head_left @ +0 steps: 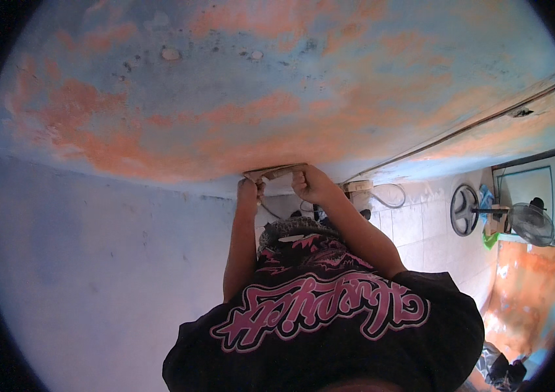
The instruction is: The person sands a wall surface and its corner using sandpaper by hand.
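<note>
Strip [282,171], brownish, by mottled wall [225,140] | left hand [250,189], right hand [310,183]: fingers [299,183] clamped on its ends

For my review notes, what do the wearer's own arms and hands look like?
The left hand and right hand are bare, with no gloves, rings or watch that I can make out. Both forearms are uncovered. The person wears a black short-sleeved T-shirt with large, stylised pink lettering edged in a pale outline.
</note>
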Demonstrator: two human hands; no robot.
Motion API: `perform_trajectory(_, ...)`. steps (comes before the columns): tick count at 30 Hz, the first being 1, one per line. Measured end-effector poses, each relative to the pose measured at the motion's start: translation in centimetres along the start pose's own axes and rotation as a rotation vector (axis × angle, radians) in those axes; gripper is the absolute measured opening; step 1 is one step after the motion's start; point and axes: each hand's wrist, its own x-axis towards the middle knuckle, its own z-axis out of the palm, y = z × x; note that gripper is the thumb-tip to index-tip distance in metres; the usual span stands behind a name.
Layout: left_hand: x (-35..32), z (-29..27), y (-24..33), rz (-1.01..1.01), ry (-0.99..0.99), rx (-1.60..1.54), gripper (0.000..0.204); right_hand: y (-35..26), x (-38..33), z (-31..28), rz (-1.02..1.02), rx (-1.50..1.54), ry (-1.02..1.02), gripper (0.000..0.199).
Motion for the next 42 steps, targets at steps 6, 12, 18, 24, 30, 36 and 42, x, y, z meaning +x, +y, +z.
perform_trajectory(6, 0.4, -2.0, 0.6, 0.047, 0.071, 0.001, 0.021, 2.6, 0.9, 3.8, 0.005, -0.170, 0.102, 0.022)
perform_trajectory(12, 0.4, 0.5, -1.6, 0.140, 0.132, 0.026, 0.023, 0.6, -0.1, 0.8, -0.086, -0.117, 0.061, 0.018)
perform_trajectory(18, 0.5, -2.3, 0.5, 0.149, 0.166, -0.106, 0.023, 2.9, 7.7, -2.5, -0.826, -1.243, -0.565, 0.017)
perform_trajectory(24, -0.3, -0.6, -0.2, 0.306, -0.055, 0.410, 0.023, 0.4, 0.3, 0.7, -0.065, -0.172, 0.059, 0.018)
perform_trajectory(30, 3.2, -5.2, -2.1, 0.266, 0.067, 0.150, 0.023, 2.8, 1.4, 3.1, 0.056, -0.140, 0.027, 0.019)
perform_trajectory(36, 0.6, -0.3, -0.4, 0.099, 0.016, 0.012, 0.021, 0.3, -0.1, 1.2, -0.103, -0.185, 0.018, 0.019)
perform_trajectory(42, 1.0, -1.8, -0.8, 0.224, 0.054, -0.026, 0.019, 2.4, 1.3, 2.1, -0.027, -0.265, 0.123, 0.016)
